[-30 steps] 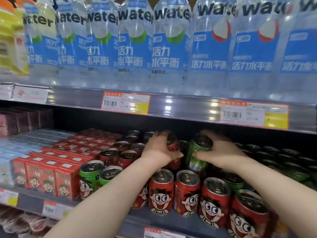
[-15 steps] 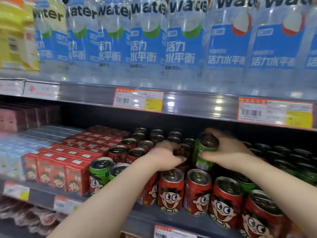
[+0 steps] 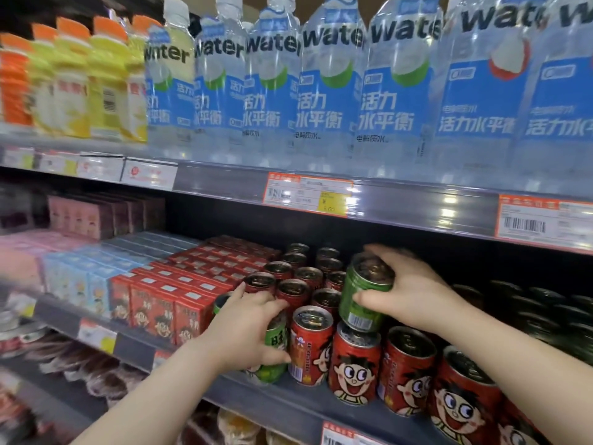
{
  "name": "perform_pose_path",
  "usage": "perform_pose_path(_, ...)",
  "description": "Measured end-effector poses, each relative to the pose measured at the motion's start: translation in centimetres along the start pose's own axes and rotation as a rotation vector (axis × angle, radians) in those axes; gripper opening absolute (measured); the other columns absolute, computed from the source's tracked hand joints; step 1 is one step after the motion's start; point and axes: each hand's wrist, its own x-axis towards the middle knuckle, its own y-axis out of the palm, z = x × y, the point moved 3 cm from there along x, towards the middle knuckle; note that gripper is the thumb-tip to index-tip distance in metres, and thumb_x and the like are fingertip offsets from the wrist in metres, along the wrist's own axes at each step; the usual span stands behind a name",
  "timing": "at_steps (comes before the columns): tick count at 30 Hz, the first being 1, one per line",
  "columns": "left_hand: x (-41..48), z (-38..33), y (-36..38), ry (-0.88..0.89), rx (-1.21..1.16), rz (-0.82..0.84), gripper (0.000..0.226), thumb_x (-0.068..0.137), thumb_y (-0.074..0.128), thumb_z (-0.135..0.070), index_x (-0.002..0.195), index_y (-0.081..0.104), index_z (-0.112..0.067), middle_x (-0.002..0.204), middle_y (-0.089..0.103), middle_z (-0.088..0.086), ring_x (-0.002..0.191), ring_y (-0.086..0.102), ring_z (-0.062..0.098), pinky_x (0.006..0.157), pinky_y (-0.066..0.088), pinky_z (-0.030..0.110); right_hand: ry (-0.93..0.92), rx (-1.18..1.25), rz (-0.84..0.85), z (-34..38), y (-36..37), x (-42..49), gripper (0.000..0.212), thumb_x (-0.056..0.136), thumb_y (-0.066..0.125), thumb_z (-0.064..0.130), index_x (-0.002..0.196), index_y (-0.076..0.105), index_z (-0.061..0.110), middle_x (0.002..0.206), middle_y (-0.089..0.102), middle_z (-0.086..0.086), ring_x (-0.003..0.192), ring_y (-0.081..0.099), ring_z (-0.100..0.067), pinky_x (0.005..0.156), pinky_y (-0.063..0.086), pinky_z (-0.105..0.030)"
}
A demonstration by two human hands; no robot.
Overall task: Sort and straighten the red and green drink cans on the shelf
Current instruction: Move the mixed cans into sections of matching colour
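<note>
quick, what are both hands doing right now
Left hand: closed around the front-row green can.
Right hand: closed around the raised green can.

One wide-angle view from a camera worn on the person's head. It is close to a shop shelf [image 3: 272,400] and looks forward and slightly down, turned so the shelf's front edge slants from mid-left to lower right. Both forearms reach in from the bottom edge. The left hand [image 3: 247,329], on the lower green can [image 3: 277,340], and the right hand [image 3: 414,297], on the raised green can [image 3: 351,284], sit near the centre, within easy reach. Water bottles [image 3: 330,101] on the upper shelf [image 3: 417,208] fill the top half; the left side is blurred
</note>
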Motion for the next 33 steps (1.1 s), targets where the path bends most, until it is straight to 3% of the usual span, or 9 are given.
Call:
perform_pose_path(2, -0.5, 0.2, -0.6, -0.007, -0.069, -0.114, 0.088, 0.069, 0.062, -0.064, 0.143, 0.031, -0.026, 0.138, 0.043, -0.004, 0.129, 0.036, 0.013, 0.114, 0.003, 0.031, 0.013, 0.045, 0.016, 0.1, 0.3, -0.1, 0.086, 0.067, 0.069, 0.045, 0.141, 0.028, 0.039, 0.145, 0.036, 0.004, 0.129, 0.039, -0.017, 0.103, 0.039, -0.029)
perform_pose_path(5, -1.8, 0.6, -2.4, -0.073, -0.281, -0.292, 0.085, 0.067, 0.070, -0.058, 0.139, 0.038, -0.025, 0.127, 0.043, -0.012, 0.122, 0.040, 0.010, 0.103, 0.028, 0.022, 0.024, 0.076, 0.036, 0.1, 0.5, -0.3, 0.087, 0.064, 0.069, 0.048, 0.140, 0.028, 0.042, 0.144, 0.035, 0.003, 0.129, 0.040, -0.019, 0.103, 0.041, -0.035)
perform_pose_path(8, -3.3, 1.0, -3.8, -0.171, -0.464, -0.384, 0.082, 0.065, 0.077, -0.048, 0.135, 0.042, -0.026, 0.122, 0.042, -0.015, 0.119, 0.041, 0.006, 0.100, 0.034, 0.024, 0.002, 0.110, 0.016, 0.6, 0.7, -0.3, 0.085, 0.065, 0.070, 0.047, 0.139, 0.030, 0.042, 0.143, 0.037, 0.003, 0.128, 0.040, -0.019, 0.102, 0.041, -0.036)
perform_pose_path(13, -5.2, 0.7, -4.4, -0.214, -0.443, -0.365, 0.083, 0.065, 0.075, -0.051, 0.136, 0.042, -0.026, 0.121, 0.042, -0.016, 0.119, 0.042, 0.007, 0.101, 0.036, 0.028, -0.102, 0.145, 0.030, 3.2, 1.5, 0.3, 0.084, 0.068, 0.070, 0.045, 0.141, 0.029, 0.037, 0.143, 0.037, 0.003, 0.128, 0.039, -0.017, 0.102, 0.040, -0.032)
perform_pose_path(19, -6.6, 0.1, -4.4, -0.222, -0.419, -0.310, 0.081, 0.066, 0.074, -0.052, 0.136, 0.039, -0.028, 0.118, 0.036, -0.021, 0.115, 0.038, 0.002, 0.100, 0.033, 0.023, -0.165, 0.183, 0.102, 4.0, 2.1, -0.6, 0.084, 0.065, 0.070, 0.048, 0.139, 0.034, 0.035, 0.138, 0.042, 0.008, 0.119, 0.047, -0.012, 0.095, 0.046, -0.030)
perform_pose_path(26, -4.5, -1.5, -4.4, -0.184, -0.345, -0.288, 0.084, 0.068, 0.069, -0.057, 0.139, 0.035, -0.027, 0.129, 0.040, -0.013, 0.124, 0.037, 0.008, 0.100, 0.035, 0.025, -0.119, 0.137, 0.042, 2.4, 0.3, -1.6, 0.079, 0.067, 0.070, 0.045, 0.137, 0.034, 0.037, 0.131, 0.043, 0.005, 0.117, 0.046, -0.014, 0.096, 0.045, -0.031)
perform_pose_path(30, -3.9, -2.9, -4.5, -0.121, -0.521, -0.288, 0.088, 0.057, 0.072, -0.063, 0.133, 0.042, -0.031, 0.119, 0.039, -0.022, 0.117, 0.041, 0.002, 0.098, 0.035, 0.022, -0.087, 0.110, 0.013, 0.6, -1.4, -3.0, 0.081, 0.067, 0.070, 0.046, 0.138, 0.034, 0.037, 0.133, 0.041, 0.005, 0.119, 0.045, -0.013, 0.098, 0.042, -0.028)
perform_pose_path(33, -3.2, -5.7, -5.0, -0.021, -0.521, -0.293, 0.084, 0.059, 0.074, -0.059, 0.133, 0.042, -0.033, 0.119, 0.037, -0.024, 0.113, 0.037, -0.004, 0.096, 0.030, 0.018, -0.068, 0.099, -0.016, -0.5, -2.3, -4.3, 0.081, 0.067, 0.070, 0.046, 0.139, 0.034, 0.036, 0.134, 0.041, 0.006, 0.118, 0.046, -0.012, 0.097, 0.040, -0.025)
